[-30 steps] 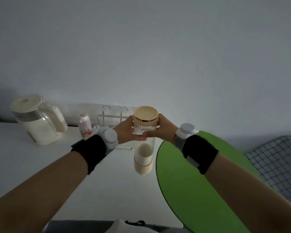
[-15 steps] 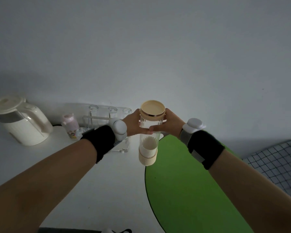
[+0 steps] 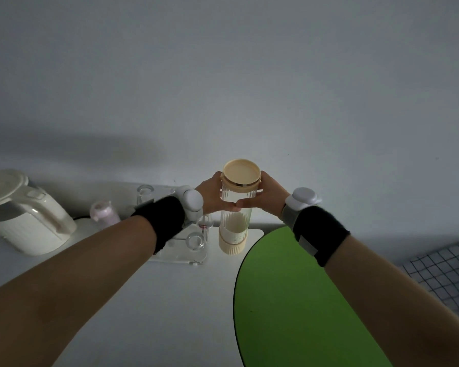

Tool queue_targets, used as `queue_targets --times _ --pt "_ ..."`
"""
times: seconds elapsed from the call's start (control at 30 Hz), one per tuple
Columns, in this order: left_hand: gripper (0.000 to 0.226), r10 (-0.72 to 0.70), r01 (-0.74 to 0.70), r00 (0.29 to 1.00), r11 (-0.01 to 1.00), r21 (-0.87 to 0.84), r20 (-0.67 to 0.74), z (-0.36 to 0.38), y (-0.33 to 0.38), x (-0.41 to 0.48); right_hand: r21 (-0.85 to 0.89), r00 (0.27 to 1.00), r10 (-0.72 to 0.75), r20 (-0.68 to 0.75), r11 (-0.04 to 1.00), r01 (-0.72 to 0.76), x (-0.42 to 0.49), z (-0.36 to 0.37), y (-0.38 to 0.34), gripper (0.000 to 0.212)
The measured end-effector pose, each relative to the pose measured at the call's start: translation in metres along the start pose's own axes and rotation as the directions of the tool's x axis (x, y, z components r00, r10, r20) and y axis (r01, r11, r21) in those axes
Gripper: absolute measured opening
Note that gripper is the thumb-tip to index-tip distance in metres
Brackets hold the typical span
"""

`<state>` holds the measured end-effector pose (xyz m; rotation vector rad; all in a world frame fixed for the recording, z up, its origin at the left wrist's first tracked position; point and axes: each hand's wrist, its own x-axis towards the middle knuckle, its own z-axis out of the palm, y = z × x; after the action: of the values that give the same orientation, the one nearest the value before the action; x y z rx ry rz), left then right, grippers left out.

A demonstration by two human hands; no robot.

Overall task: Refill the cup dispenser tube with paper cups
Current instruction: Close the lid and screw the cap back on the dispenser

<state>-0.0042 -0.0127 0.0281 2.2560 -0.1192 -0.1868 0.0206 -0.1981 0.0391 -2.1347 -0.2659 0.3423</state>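
Note:
The cup dispenser tube (image 3: 235, 215) is a clear ribbed cylinder with a beige lid (image 3: 241, 172) and a beige base, standing upright at the back of the white table near the wall. A short stack of pale cups shows inside its lower part. My left hand (image 3: 213, 193) grips the upper tube from the left. My right hand (image 3: 266, 194) grips it from the right, just under the lid. The thumbs meet in front of the tube. Both wrists wear black bands with white sensor pucks.
A cream electric kettle (image 3: 24, 215) stands at the far left. A small pink bottle (image 3: 104, 211) and a clear acrylic rack (image 3: 186, 250) with glasses sit left of the tube. A green round mat (image 3: 297, 300) covers the right of the table; a wire grid (image 3: 448, 266) lies beyond it.
Both hands stay on the tube's top. The view has shifted, so the tube now stands farther back by the wall with its base on the table beside the rack.

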Motion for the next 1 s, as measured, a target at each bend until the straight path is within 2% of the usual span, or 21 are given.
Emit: queue_targets --times 0.1,0.33,1.0 --pt "0.091 -0.015 0.015 1.000 1.000 0.005 -0.025 0.002 -0.006 0.008 0.019 1.000 0.018 -0.001 1.000 -0.018 0.011 0.003 0.006 0.085" --pt "0.084 -0.021 0.021 0.997 1.000 -0.006 -0.071 0.011 -0.021 0.018 -0.029 1.000 0.016 0.018 0.999 -0.015 0.029 0.008 0.017 0.087" --pt "0.086 -0.019 0.020 0.998 1.000 0.022 -0.057 0.003 -0.017 0.036 -0.024 1.000 0.014 0.007 1.000 -0.013 0.046 -0.001 0.018 0.090"
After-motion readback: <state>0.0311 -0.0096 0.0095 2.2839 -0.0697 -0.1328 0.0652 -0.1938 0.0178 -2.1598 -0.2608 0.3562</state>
